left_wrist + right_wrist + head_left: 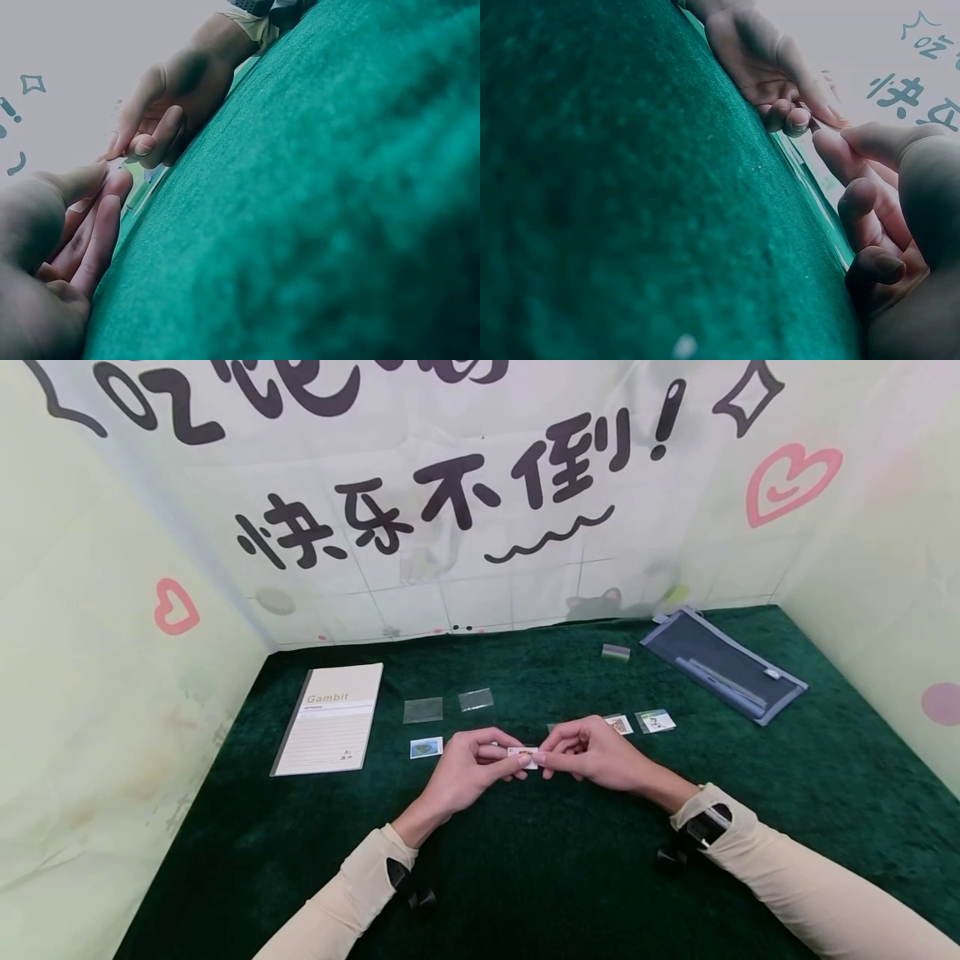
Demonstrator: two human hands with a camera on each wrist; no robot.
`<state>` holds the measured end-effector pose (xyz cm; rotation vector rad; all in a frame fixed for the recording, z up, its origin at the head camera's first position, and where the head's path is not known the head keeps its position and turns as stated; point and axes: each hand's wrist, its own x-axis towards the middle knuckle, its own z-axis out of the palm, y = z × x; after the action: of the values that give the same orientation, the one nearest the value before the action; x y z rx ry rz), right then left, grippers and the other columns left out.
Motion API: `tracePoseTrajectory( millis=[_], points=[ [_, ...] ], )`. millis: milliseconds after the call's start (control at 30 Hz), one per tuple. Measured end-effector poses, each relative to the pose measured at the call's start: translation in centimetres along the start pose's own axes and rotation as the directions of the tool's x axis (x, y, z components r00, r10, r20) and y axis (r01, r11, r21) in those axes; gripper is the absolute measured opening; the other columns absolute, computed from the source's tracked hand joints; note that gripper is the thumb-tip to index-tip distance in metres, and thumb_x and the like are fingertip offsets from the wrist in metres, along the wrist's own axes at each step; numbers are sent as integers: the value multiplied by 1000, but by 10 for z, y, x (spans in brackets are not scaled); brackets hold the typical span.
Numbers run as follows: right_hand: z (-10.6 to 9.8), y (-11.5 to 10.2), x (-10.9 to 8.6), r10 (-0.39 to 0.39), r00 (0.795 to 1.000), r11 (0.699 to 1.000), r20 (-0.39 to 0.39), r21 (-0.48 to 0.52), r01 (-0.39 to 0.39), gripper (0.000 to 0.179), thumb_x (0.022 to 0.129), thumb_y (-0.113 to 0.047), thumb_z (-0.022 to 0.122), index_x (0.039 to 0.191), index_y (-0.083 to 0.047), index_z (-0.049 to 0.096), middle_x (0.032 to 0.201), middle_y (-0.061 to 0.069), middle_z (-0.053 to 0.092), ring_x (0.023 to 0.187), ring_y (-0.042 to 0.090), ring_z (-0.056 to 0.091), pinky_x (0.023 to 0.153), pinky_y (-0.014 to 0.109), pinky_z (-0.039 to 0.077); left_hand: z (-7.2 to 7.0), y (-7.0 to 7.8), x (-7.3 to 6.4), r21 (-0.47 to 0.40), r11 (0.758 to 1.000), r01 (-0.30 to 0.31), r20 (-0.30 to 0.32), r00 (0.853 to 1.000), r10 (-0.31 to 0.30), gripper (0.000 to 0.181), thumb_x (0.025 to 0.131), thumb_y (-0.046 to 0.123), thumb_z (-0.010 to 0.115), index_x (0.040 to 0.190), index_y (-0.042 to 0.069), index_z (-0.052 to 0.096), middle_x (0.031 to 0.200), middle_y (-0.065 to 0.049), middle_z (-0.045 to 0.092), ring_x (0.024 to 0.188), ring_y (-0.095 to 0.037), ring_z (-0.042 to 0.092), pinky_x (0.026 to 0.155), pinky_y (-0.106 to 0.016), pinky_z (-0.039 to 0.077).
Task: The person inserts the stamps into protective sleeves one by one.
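Observation:
Between both hands is a small white card with a reddish picture, held above the green cloth. My left hand pinches its left end between thumb and fingers. At the other end, the thumb and fingers of my right hand pinch the card too. Both wrist views show the fingertips nearly meeting, with the card mostly hidden there. Just left of the left hand lies a picture card in blue and green. Beyond the right hand are a picture card, partly covered by that hand, and another card in a clear sleeve.
Two clear sleeves lie behind the left hand. A Gambit notebook is at the left. Toward the back right are a small striped piece and a blue mesh zip pouch. Printed fabric walls enclose the green-covered table.

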<state>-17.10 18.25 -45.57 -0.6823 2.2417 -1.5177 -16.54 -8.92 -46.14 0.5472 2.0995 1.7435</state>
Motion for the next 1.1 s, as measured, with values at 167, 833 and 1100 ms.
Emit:
tracePoseTrajectory(
  millis=[167,833,1100],
  points=[
    [0,0,0,-6,1000,1000,2,-2,6,13,105,-36,73,110,-25,79,95,1,81,62,19,62,56,28,53,0,0,0,9,1000,-2,5,1000,2,24,101,36,79,118,18,77,105,-1,85,97,-21,82,87,-36,66],
    [1,3,1,-24,1000,1000,-8,3,24,12,107,-28,70,113,-18,74,91,8,74,67,23,64,59,28,55,2,0,-1,96,995,-27,31,999,25,24,103,42,75,119,23,77,106,2,83,98,-19,80,90,-38,64],
    [1,3,1,-38,998,999,-44,-20,37,11,106,-30,72,113,-22,75,92,6,74,68,24,66,61,29,56,3,0,-2,112,993,-34,-30,999,38,24,107,43,69,120,24,78,113,2,81,98,-20,78,86,-34,65]
  ],
)
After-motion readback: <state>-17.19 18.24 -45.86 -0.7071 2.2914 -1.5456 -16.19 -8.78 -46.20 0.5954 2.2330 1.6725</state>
